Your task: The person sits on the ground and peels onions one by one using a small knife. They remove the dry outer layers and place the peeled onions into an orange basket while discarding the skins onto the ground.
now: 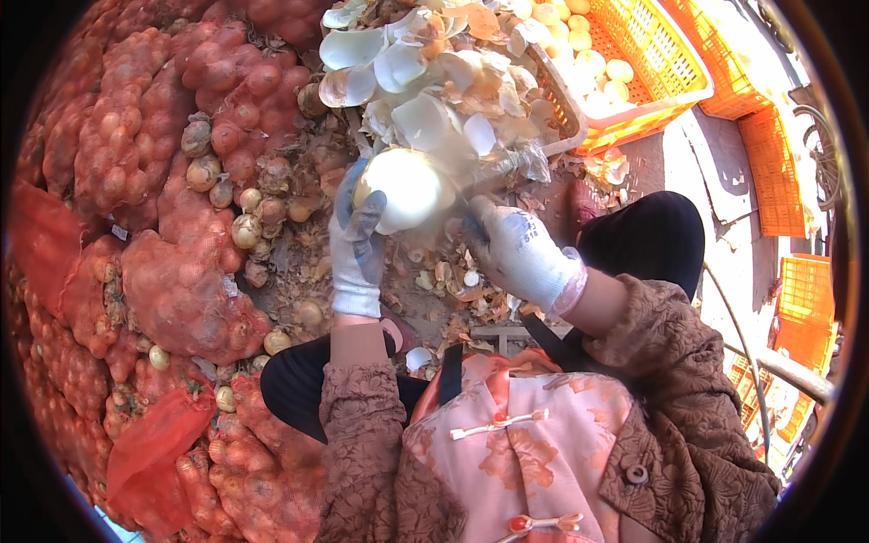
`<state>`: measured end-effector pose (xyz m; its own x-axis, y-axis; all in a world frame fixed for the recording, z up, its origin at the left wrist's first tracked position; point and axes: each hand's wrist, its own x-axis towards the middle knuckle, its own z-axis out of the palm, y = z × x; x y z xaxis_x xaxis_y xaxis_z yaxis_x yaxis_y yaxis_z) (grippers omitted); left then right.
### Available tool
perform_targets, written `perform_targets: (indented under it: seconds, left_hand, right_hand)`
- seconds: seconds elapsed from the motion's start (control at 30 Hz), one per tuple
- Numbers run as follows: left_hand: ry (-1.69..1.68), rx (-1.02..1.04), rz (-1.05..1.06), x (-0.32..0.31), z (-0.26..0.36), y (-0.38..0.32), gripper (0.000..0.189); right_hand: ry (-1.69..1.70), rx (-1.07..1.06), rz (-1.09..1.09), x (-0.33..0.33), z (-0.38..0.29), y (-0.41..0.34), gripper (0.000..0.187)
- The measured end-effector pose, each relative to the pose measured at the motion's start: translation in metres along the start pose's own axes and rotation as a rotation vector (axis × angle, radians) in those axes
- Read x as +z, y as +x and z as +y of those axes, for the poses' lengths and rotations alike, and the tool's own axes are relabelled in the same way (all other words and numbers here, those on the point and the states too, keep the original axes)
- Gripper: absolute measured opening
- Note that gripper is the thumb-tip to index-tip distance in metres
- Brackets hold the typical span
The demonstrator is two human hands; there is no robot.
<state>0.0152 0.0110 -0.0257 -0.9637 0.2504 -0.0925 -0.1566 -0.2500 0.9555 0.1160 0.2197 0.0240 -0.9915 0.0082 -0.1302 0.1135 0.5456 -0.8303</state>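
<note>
My left hand (356,254), in a white knit glove with grey-blue coated fingers, grips a large peeled white onion (405,190) from its left side and below. Close to the onion's right side is my right hand (519,248), gloved the same way, with its fingers curled. Blur and the glove hide whether a small tool sits in those fingers. Just beyond the onion, a heap of onion skins (468,75) rises over a plastic crate (578,125). Some of the larger peels are pale and cupped.
Red mesh sacks of onions (183,292) pile up along the left. Loose unpeeled onions (246,231) lie beside them. An orange crate (669,47) at the top right holds peeled onions (597,68). More orange crates (770,170) stand at the right. Skin scraps (468,288) litter the ground.
</note>
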Motion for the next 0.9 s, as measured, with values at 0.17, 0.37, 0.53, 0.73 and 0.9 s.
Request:
perform_targets:
  seconds: [0.17,0.37,0.53,0.73,0.9]
  left_hand:
    - [0.289,0.062,0.162,0.012,-0.005,0.001,0.073]
    - [0.213,-0.026,0.282,0.039,0.008,-0.007,0.071]
    - [0.389,0.029,0.207,0.032,0.0,-0.009,0.08]
    - [0.428,0.079,0.221,0.023,-0.013,-0.007,0.084]
    - [0.832,0.28,0.432,0.054,-0.017,-0.008,0.081]
  right_hand:
    - [-0.148,-0.031,0.058,0.01,0.007,-0.005,0.017]
    - [-0.075,-0.041,0.041,0.007,-0.002,-0.014,0.018]
    - [-0.122,-0.032,0.037,0.005,0.012,-0.01,0.02]
    - [-0.075,-0.033,0.039,0.02,0.021,-0.003,0.019]
    - [-0.014,0.022,0.005,0.03,0.013,-0.016,0.023]
